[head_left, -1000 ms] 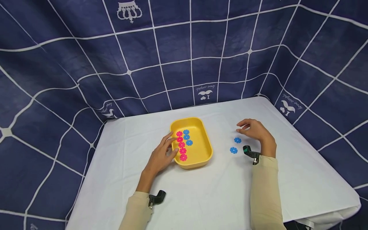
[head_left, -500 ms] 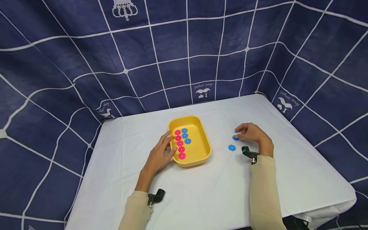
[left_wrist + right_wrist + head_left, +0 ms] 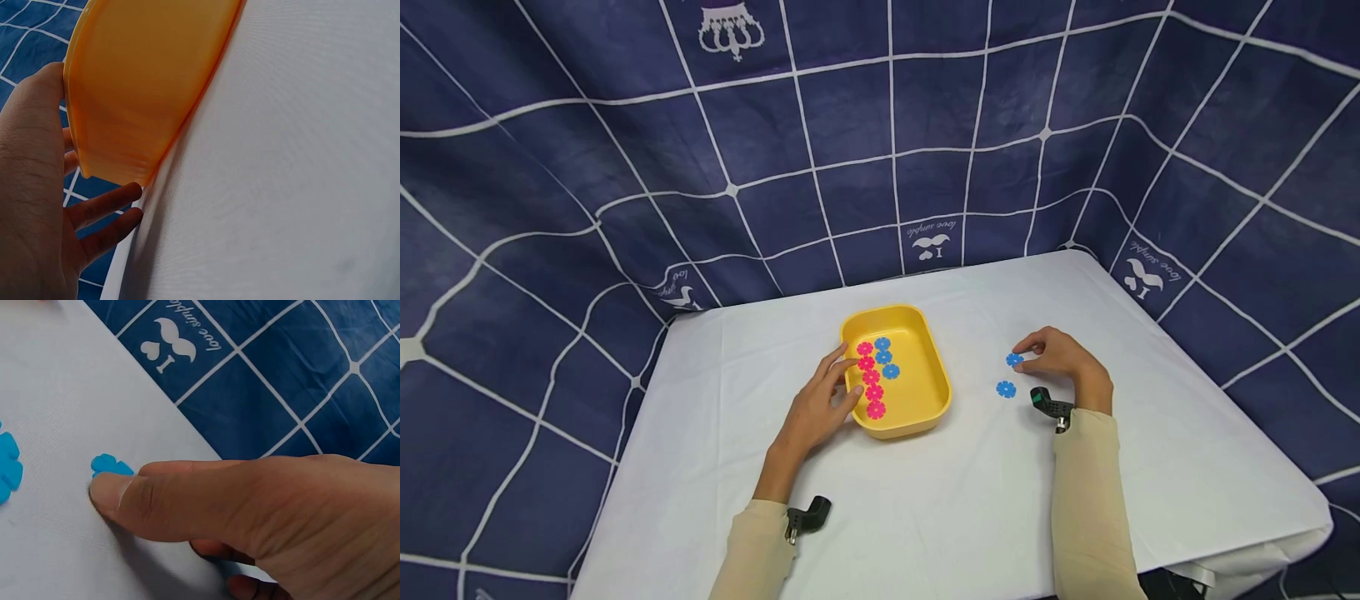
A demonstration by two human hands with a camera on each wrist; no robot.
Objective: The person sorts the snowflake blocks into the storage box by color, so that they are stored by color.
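My left hand (image 3: 816,408) holds the left side of a yellow plastic tray (image 3: 921,362), thumb and fingers at its rim. In the left wrist view the thumb meets the tray's wall (image 3: 144,69), while two fingers extend below it. Several pink flower-shaped pieces (image 3: 871,377) form a column inside, beside three blue ones (image 3: 883,357). Out on the right, my right hand (image 3: 1060,354) pinches a blue flower-shaped piece (image 3: 1014,360) between thumb and forefinger, at the tabletop. The thumb partly hides this piece (image 3: 107,464) in the right wrist view. A second blue piece (image 3: 1006,389) lies just nearer to me.
A white cloth (image 3: 955,500) covers the table. Dark blue curtains (image 3: 850,133) with white grid lines stand behind it and at both sides. The table's right front corner (image 3: 1318,533) shows at the lower right.
My right hand has come down to the farther blue piece and its thumb and forefinger have closed on it. The left hand stays at the tray. The head view has shifted slightly.
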